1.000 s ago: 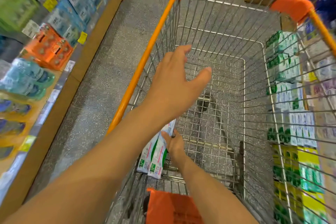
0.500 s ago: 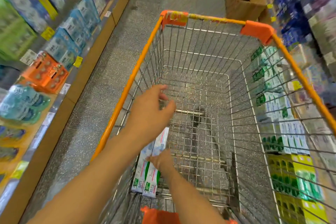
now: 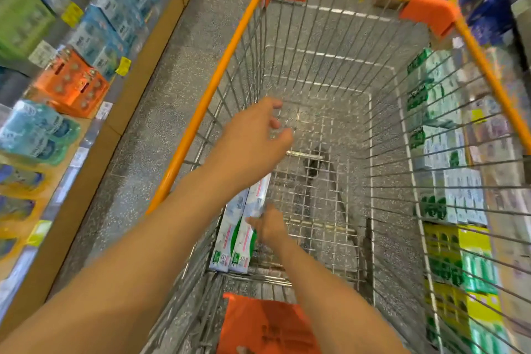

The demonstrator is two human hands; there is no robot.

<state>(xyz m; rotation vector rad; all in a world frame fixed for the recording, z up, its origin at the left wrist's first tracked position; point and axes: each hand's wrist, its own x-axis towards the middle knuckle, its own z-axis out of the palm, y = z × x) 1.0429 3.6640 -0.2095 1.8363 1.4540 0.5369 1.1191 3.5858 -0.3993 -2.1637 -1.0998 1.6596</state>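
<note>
Now you're setting toothpaste boxes (image 3: pixel 233 241) in cart (image 3: pixel 201 112); right hand (image 3: pixel 270 225) on them, grip unclear. Left hand (image 3: pixel 253 141) loose, empty. Next: release, w/draw.

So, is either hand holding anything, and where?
Left hand holds nothing. Right hand meets the white-green boxes at their right edge, midway; grip or mere touch, cannot tell.

Right hand (image 3: pixel 267 228) touches white boxes (image 3: pixel 228 238) in cart (image 3: pixel 207 95); left hand (image 3: pixel 253 138) hovers, fingers loose.
</note>
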